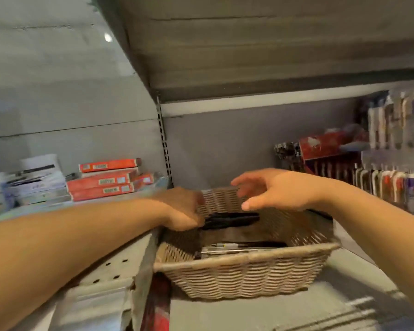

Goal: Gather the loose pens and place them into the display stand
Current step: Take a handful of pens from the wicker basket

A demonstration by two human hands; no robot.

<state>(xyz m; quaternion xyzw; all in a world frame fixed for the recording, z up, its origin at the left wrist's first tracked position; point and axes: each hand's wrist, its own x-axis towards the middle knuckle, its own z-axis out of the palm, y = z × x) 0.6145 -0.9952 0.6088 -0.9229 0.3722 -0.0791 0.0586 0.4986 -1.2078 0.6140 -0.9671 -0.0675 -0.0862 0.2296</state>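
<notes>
A tan wicker basket sits on a grey shelf in front of me. My left hand grips a bundle of black pens above the basket's left side. My right hand hovers over the basket's back rim, fingers spread and loosely bent, holding nothing. More loose pens lie on the basket's bottom near the front wall. At the right stands a clear display stand with rows of upright pens. The picture is blurred by motion.
Red flat boxes and white packs are stacked on the neighbouring shelf to the left. A slotted metal upright divides the two bays. A red box stands behind the display stand. Another shelf hangs overhead.
</notes>
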